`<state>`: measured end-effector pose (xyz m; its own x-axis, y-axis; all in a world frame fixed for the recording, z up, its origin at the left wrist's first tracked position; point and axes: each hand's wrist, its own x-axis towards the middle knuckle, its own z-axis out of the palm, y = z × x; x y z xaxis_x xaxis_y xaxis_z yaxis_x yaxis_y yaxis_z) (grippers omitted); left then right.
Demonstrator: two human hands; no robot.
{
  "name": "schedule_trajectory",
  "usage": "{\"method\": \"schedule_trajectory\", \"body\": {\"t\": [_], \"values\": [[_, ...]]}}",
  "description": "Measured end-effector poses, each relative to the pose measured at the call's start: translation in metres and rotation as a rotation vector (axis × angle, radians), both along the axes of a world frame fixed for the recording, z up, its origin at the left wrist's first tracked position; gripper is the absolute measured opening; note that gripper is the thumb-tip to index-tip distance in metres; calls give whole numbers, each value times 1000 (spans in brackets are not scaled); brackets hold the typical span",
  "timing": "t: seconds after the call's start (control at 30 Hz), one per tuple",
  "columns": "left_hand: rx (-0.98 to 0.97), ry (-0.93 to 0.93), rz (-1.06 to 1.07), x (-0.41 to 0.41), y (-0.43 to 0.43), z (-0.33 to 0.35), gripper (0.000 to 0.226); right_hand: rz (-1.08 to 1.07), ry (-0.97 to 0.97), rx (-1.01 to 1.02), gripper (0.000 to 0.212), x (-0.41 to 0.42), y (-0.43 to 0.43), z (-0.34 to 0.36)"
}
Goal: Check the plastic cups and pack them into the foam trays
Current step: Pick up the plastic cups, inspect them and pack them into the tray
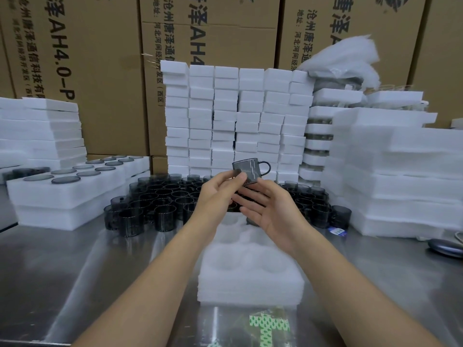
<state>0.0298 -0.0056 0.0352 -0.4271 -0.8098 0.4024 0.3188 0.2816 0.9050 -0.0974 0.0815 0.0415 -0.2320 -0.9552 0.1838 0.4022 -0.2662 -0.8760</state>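
My left hand [217, 194] pinches a smoky grey plastic cup [246, 169] with a handle, lifted above the table with the handle pointing right. My right hand [269, 209] sits just below and right of the cup, fingers stretched out, palm turned up and toward the left; whether its fingertips touch the cup is unclear. Under both hands lies a white foam tray [250, 269] with round pockets on a short stack. Several more dark cups [155, 199] stand crowded on the steel table behind the tray.
A filled foam tray [67, 189] with cups in it sits at left. Tall stacks of foam trays [235, 116] stand behind, more foam piles [395, 176] at right, cardboard boxes [95, 71] along the wall. A green-and-white sheet [270, 326] lies near the front edge.
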Motion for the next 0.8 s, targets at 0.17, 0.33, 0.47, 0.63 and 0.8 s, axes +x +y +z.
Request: {"method": "schedule_trajectory", "body": {"t": [0.17,0.33,0.47,0.63,0.8], "values": [[13,-11,-37,0,1,0,30,68,-118,-21,30,-1,1,0],[43,13,-88,4,-1,2,34,-35,-89,-75,33,1,-3,-3],[20,20,-102,7,-4,1,37,-29,-63,-67,38,3,-3,-5],[23,81,-115,8,-4,1,40,174,-234,-6,42,1,0,1],[17,57,-137,6,-1,1,35,284,-366,1,57,-1,2,0]]}}
